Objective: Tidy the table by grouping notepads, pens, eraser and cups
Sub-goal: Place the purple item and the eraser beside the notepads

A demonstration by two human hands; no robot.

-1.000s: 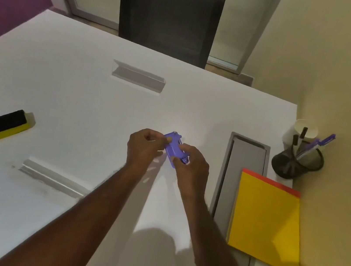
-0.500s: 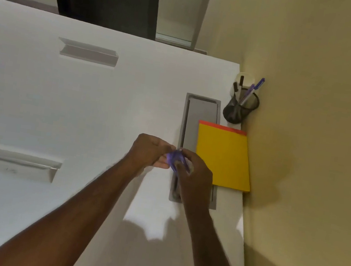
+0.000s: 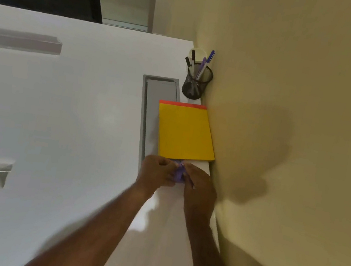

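Here both hands, left (image 3: pixel 156 171) and right (image 3: pixel 198 186), pinch a small purple item (image 3: pixel 178 174) just below the yellow pad (image 3: pixel 185 132). It looks light and stiff; an edge grip should suit.

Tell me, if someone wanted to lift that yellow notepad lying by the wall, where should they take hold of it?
Probably the yellow notepad is best taken by its left long edge, coming from the table's open side. It lies flat with its right edge close against the wall, and that left edge overhangs the grey recessed tray, so fingers could likely slip beneath it there.
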